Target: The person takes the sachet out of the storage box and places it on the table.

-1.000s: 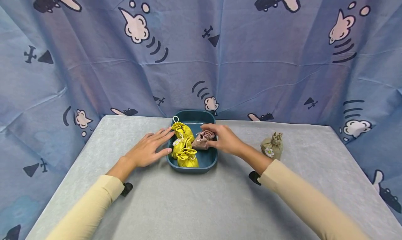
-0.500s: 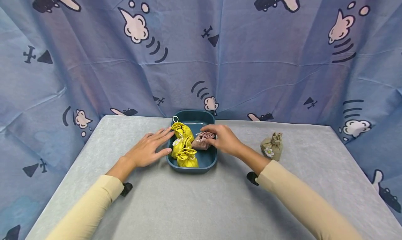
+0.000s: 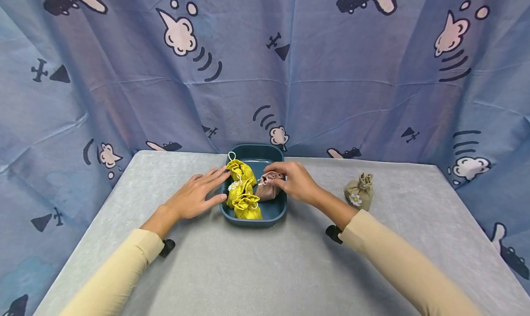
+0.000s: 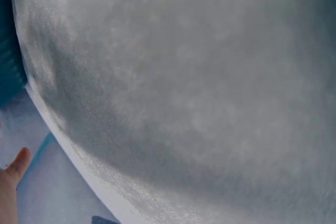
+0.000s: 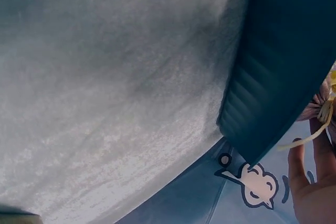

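A dark teal bin (image 3: 253, 223) stands at the middle of the table's far part. Three yellow drawstring pouches (image 3: 241, 187) lie in a row along its left side, one with a white flower. My right hand (image 3: 300, 182) reaches over the bin's right rim and pinches a dusty-pink drawstring pouch (image 3: 268, 192) near its gathered top. In the right wrist view, my right hand's fingers (image 5: 296, 166) show beside the pouch's pale cord (image 5: 299, 142). With fingers straight, my left hand (image 3: 192, 194) rests at the bin's left rim, fingertips right by the yellow pouches.
An olive-tan drawstring pouch (image 3: 359, 192) with a white flower stands on the grey-covered table (image 3: 256, 270), right of the bin. Behind the table hangs a blue printed curtain (image 3: 244, 100).
The pink pouch has tipped more upright and shifted slightly right in the bin, with my right hand at its top. My left hand stays in place.
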